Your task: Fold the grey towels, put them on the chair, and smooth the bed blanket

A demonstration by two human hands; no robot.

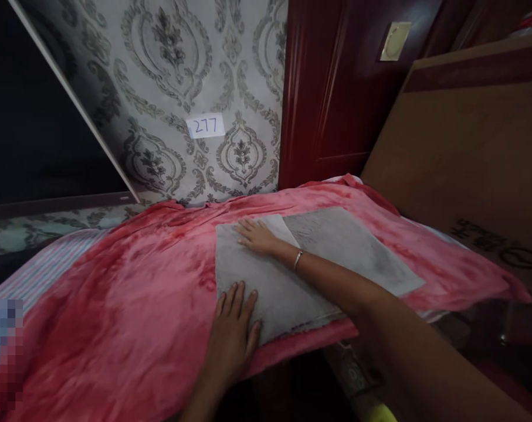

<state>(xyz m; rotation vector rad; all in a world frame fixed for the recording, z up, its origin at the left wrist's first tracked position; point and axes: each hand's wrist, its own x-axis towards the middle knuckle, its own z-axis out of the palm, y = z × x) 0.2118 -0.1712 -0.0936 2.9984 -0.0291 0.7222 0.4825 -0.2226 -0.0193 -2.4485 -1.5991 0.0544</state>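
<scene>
while left grip (234,322) and right grip (257,238) spread over gray cloth (283,293), bare blanket (155,299) borders it.

Bracelet (298,259): one, thin, silvery, band-shaped, at the right wrist. Left wrist: bare. Forearms: both without sleeves. Fingers (238,302): slender, ringless as far as visible.

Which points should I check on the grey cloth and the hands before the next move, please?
1. Left hand laid open at the near left part of the grey cloth: ok.
2. Right hand open, palm down, near the cloth's far left corner: ok.
3. Pink blanket beneath the cloth: ok.
4. Blanket free of creases: not ok, it is rumpled, notably along its far side.
5. Cloth's near edge straight all along: cannot tell, the right forearm covers part.
</scene>
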